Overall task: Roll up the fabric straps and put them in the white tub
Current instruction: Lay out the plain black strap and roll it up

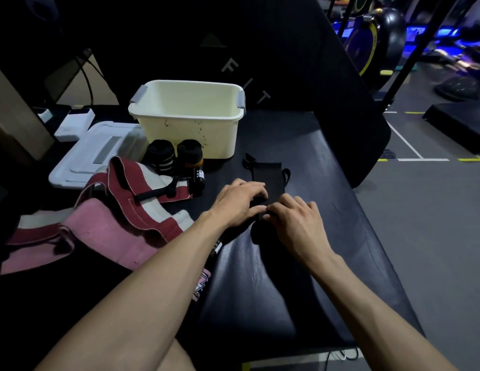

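At the far left, two small white boxes (73,124) are sitting at about ten o'clock, and beside them one flat white lid (81,162) is lying on the black padded surface (300,263). Over the lid's near edge, a heap of wide fabric straps (131,210) is lying unrolled: one maroon-and-white striped and one pink can be counted, with a narrow black loop lying across the striped one. A pink tag with print too blurred to read is showing under the left forearm.

Moving right, two rolled black straps (177,156) are standing side by side, touching the front wall of the white tub (188,135); a small label with unreadable print is hanging from the right-hand roll. The single tub, with two grey handles, is sitting at about eleven o'clock from the hands, and its inside is showing nothing as far as the view reaches.

At the centre, one black fabric strap (268,175) is lying flat, stretching toward twelve o'clock, with thin loops at its far end. The left hand (239,202) is pressing down on the strap's near end with fingers curled around the rolled part. The right hand (295,220), just beside it at three o'clock, is pinching the same roll with bent fingertips.

Behind the tub, a dark panel (260,62) is bearing the faint letters "FIT". At far right, around two o'clock, gym machines under blue light are standing on the grey floor (421,210).
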Motion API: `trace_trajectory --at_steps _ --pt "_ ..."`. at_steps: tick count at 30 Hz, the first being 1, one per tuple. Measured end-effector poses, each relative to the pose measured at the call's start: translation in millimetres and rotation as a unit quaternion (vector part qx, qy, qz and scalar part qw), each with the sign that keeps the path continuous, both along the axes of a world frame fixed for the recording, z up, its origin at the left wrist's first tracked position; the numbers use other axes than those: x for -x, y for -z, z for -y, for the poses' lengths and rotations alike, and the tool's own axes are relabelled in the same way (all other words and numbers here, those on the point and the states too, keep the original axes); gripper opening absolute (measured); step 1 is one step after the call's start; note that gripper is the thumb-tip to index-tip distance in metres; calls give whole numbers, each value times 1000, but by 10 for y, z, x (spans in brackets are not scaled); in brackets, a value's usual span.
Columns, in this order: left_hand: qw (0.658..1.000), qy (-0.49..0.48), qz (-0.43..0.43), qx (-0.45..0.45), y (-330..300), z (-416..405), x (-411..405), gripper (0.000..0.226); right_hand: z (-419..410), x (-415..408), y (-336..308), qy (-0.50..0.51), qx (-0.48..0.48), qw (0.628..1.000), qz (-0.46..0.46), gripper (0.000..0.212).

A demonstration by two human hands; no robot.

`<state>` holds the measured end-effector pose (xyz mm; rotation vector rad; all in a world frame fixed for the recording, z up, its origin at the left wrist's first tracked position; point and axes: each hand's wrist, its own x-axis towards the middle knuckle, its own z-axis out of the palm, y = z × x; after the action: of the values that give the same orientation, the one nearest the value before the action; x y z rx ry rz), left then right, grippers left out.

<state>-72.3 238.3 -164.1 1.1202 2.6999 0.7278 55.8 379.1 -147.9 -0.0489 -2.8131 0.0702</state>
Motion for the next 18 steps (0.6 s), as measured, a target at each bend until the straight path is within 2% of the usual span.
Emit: trace_trajectory --at_steps 2,7,14,18 --pt "1000 -14 6 -16 1 13 10 24 -3 55 -15 4 6 1000 -2 22" --pt "1000 7 26 7 13 92 49 31 2 204 -56 0 24 999 41 24" --pt "998 -2 4 58 -42 121 -63 43 -30 332 -43 -9 70 997 -41 20" --pt "998 -5 6 57 -51 126 -101 43 -67 313 51 -10 43 992 -117 20"
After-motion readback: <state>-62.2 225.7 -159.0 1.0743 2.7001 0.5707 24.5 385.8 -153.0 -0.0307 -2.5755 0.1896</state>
